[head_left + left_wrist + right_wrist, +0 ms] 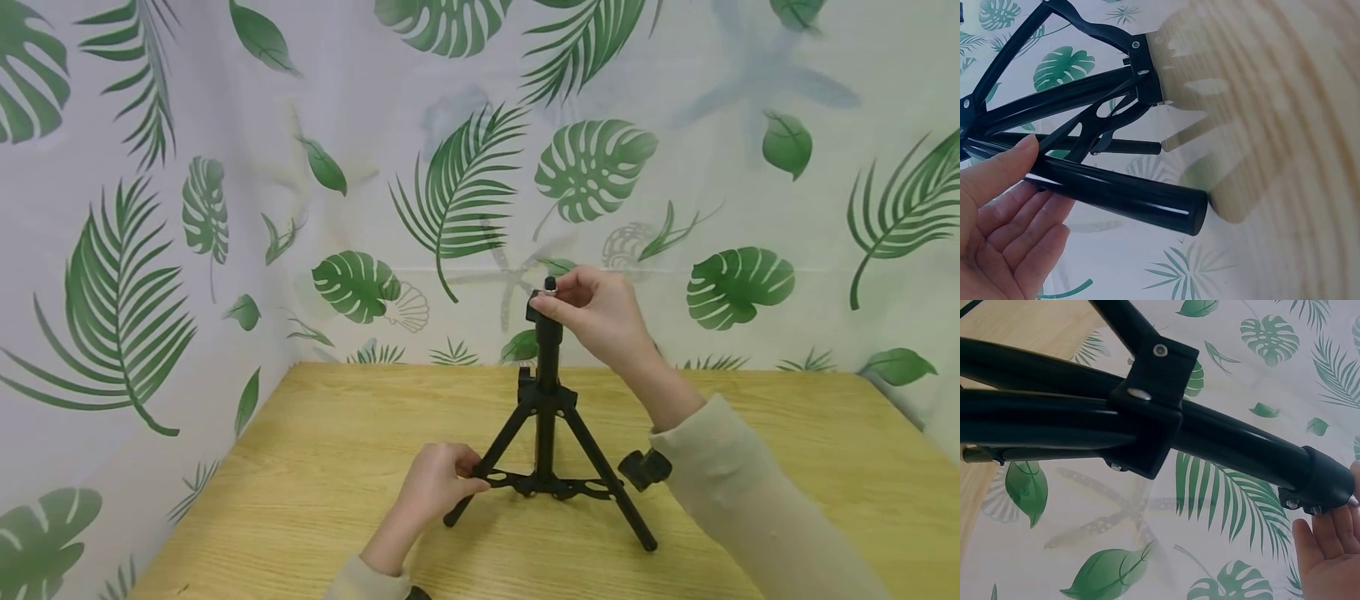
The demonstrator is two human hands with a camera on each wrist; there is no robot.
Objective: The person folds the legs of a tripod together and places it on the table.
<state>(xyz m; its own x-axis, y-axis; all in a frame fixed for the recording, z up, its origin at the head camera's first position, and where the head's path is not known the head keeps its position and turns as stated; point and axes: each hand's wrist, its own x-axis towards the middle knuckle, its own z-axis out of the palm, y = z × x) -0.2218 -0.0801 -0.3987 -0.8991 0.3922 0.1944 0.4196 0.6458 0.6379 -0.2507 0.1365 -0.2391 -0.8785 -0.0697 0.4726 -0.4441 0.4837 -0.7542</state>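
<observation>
Yellowish wood-grain table (322, 442), faintly glossy; black tripod (547, 400) standing upright on it, legs spread

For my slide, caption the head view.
A black tripod on a table, left fingers gripping one leg, right fingers holding its top.

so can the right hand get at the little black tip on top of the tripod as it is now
Probably yes: the right hand holds the tripod near its top, right by the black tip, which sticks up uncovered, with nothing visible in the way.

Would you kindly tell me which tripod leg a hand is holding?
The left leg in the head view: the left hand pinches it, whereas no hand touches the right leg.
</observation>
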